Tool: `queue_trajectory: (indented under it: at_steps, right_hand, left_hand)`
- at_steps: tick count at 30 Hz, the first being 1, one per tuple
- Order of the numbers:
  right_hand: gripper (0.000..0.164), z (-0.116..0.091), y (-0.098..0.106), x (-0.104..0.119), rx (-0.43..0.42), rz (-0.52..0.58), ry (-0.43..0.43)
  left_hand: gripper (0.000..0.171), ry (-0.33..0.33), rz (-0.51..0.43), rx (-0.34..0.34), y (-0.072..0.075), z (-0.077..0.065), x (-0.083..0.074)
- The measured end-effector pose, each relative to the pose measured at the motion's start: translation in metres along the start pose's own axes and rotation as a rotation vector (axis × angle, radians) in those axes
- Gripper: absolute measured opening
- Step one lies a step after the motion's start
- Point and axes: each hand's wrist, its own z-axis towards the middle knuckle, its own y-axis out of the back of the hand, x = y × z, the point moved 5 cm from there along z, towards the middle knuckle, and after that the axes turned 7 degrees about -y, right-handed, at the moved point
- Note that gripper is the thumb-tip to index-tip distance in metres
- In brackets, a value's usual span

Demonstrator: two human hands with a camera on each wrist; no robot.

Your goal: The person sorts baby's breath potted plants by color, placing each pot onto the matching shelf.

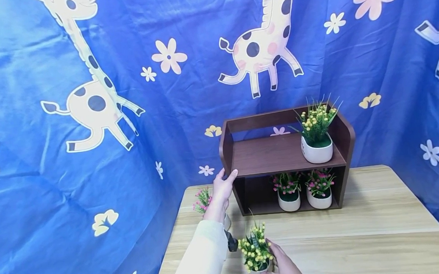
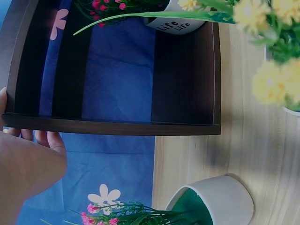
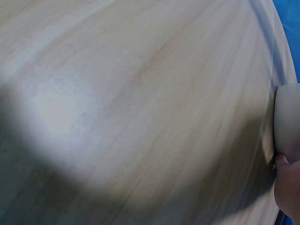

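Note:
My left hand (image 1: pixel 221 191) grips the upper left side panel of a dark brown two-tier shelf (image 1: pixel 266 154). In the left wrist view its fingers (image 2: pixel 55 140) lie along the panel's outer face. Near the table's front, my right hand (image 1: pixel 286 267) holds a white pot of yellow artificial flowers (image 1: pixel 255 251) by its right side. The right wrist view shows only part of that white pot (image 3: pixel 288 117) and a bit of the hand. Partly behind my left forearm stands a potted pink-flowered plant (image 1: pixel 202 201), left of the shelf.
Another yellow-flowered pot (image 1: pixel 318 152) stands at the right of the top tier. Below it, two pink-flowered pots (image 1: pixel 289 203) (image 1: pixel 319 201) share the lower compartment. The pale wooden table (image 1: pixel 385 214) meets a blue giraffe-print curtain (image 1: pixel 187 113) behind and at the sides.

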Motion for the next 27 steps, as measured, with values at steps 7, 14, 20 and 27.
queue_trajectory:
  at_steps: [7,14,20,27]
  right_hand:
    - [0.105,-0.004,0.002,-0.002,0.004,0.002,0.004]
    - [0.102,-0.006,0.012,0.000,-0.040,-0.069,-0.034]
    - [0.101,-0.009,0.022,0.005,-0.167,-0.157,-0.031]
    - [0.102,-0.012,0.034,0.012,-0.266,-0.162,-0.005]
  left_hand:
    - [0.063,0.000,-0.006,0.002,0.000,0.001,0.001]
    - [0.063,0.003,-0.008,0.007,-0.001,0.001,0.000]
    - [0.061,0.000,-0.007,0.009,-0.001,0.001,-0.001]
    - [0.063,-0.002,-0.012,0.012,-0.001,0.001,0.001]
